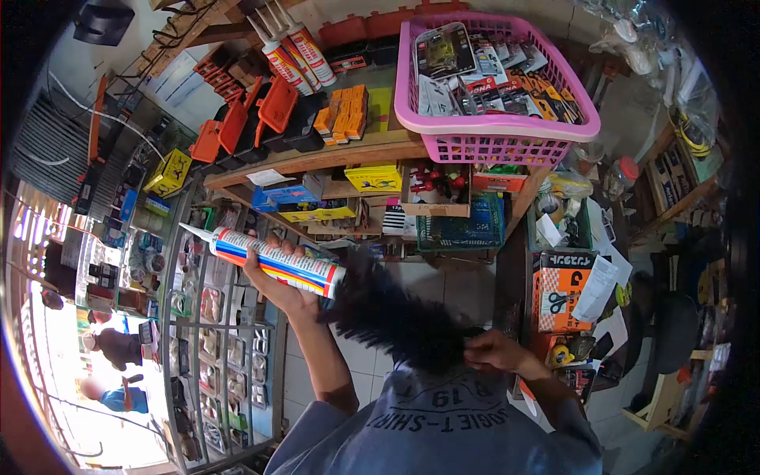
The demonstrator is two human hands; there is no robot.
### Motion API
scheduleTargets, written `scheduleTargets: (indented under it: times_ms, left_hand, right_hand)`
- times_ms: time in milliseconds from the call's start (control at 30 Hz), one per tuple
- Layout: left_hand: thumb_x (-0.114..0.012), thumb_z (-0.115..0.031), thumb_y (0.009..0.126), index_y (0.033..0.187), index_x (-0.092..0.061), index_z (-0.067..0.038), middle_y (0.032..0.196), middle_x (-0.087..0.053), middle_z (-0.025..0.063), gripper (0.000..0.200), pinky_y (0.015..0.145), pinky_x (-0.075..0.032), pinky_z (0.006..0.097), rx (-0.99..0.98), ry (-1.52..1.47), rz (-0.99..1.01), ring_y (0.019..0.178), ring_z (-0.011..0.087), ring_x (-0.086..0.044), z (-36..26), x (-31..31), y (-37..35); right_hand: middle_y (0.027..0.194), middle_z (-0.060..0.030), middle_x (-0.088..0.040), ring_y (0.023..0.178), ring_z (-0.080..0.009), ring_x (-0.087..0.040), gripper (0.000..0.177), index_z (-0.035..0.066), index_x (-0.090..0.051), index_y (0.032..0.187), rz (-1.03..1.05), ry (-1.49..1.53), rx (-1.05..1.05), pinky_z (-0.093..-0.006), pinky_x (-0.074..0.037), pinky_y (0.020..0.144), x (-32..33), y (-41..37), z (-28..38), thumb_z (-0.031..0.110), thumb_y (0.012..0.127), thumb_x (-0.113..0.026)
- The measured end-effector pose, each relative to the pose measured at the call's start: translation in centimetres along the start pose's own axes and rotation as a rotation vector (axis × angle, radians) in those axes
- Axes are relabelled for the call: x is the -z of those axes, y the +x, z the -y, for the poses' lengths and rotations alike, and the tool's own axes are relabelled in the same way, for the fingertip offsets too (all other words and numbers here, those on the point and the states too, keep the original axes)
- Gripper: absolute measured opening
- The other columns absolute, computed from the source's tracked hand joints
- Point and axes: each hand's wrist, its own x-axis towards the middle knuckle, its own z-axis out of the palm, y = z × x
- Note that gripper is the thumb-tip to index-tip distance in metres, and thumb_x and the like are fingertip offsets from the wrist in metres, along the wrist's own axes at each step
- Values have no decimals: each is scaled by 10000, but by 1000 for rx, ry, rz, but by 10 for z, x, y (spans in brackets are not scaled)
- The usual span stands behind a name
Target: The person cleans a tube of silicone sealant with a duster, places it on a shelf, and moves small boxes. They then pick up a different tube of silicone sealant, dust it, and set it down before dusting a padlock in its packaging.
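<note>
A white sealant cartridge (273,260) with blue, red and yellow stripes lies in my left hand (283,294), its fingers wrapped round the barrel. It is tilted, with the pointed nozzle toward the left. My right hand (497,351), in front of my chest, is closed on the end of a black fluffy duster (392,317); the handle itself is mostly hidden. The duster's bristles, blurred at the tip, reach the flat end of the cartridge.
Ahead, a wooden shelf (317,158) bears a pink basket (499,125) of packaged goods, orange boxes (346,115) and upright sealant cartridges (297,59). A glass display case (226,340) stands left. An orange box (558,293) sits right. People (119,348) are outside.
</note>
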Motion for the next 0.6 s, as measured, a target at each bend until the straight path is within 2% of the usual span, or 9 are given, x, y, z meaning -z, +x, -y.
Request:
scheduleTargets:
  times_ms: [33, 67, 133, 267, 333, 367, 467, 533, 600]
  left_hand:
    - [-485, -310, 916, 1182, -430, -94, 790, -499, 62, 347, 564, -461, 276, 12, 32, -49, 647, 146, -502, 1, -1, 0]
    - [-485, -310, 916, 1182, -430, -94, 790, -499, 62, 347, 564, -461, 276, 17, 33, -45, 647, 146, -502, 3, 0, 1]
    - [-499, -317, 910, 1167, -444, -96, 789, -502, 54, 343, 575, -460, 276, 49, 1, -60, 647, 146, -503, 7, 3, 4]
    - [-508, -323, 908, 1152, -458, -105, 784, -504, 50, 331, 583, -459, 274, 23, 57, -54, 655, 147, -505, 15, 1, 3]
    - [-515, -328, 907, 1135, -468, -118, 781, -507, 46, 313, 592, -460, 281, 12, 88, -208, 663, 149, -510, 15, -2, 5]
    - [-515, -328, 907, 1135, -468, -118, 781, -507, 46, 313, 592, -460, 281, 12, 89, -206, 663, 149, -510, 13, 1, 8]
    - [-519, -341, 907, 1085, -480, -125, 782, -506, 37, 283, 607, -459, 303, -151, 61, -215, 670, 148, -511, 7, 10, 20]
    - [-523, -350, 905, 1069, -480, -120, 783, -506, 37, 286, 615, -461, 300, -162, 79, -250, 681, 151, -514, 5, 8, 21]
    - [-527, -350, 903, 1064, -479, -118, 783, -507, 38, 286, 618, -461, 299, -198, 106, -240, 683, 153, -516, 6, 9, 22]
  right_hand:
    - [678, -64, -600, 531, -148, -558, 168, 30, -646, 1013, -36, -182, 198, -289, -424, 463, -1, 0, -4, 120, 884, -586]
    - [678, -64, -600, 531, -148, -558, 168, 30, -646, 1013, -42, -180, 198, -289, -424, 463, -2, 0, -5, 120, 884, -586]
    - [763, -110, -662, 633, -235, -645, 263, 59, -670, 1077, -262, -578, 253, -344, -494, 560, -3, -1, -5, 83, 822, -610]
    - [719, -128, -632, 625, -251, -635, 251, 35, -685, 1027, -387, -871, 241, -305, -492, 572, -10, 3, 23, 13, 784, -627]
    - [734, -142, -638, 630, -278, -632, 283, 28, -680, 1048, -437, -970, 208, -312, -492, 582, -3, -3, 14, 1, 770, -637]
    - [734, -142, -638, 630, -278, -632, 283, 28, -680, 1048, -439, -968, 209, -312, -492, 582, 6, -6, 7, 1, 770, -637]
    - [728, -144, -639, 585, -221, -616, 291, 30, -671, 1077, -662, -827, 175, -314, -469, 535, 41, -19, -18, 33, 789, -630]
    - [704, -130, -617, 582, -151, -584, 250, -18, -665, 1046, -822, -507, 65, -272, -437, 526, 51, -26, -29, -3, 799, -636]
    - [704, -121, -608, 587, -134, -567, 226, -35, -663, 1025, -800, -517, 75, -266, -428, 527, 52, -30, -26, -14, 801, -638]
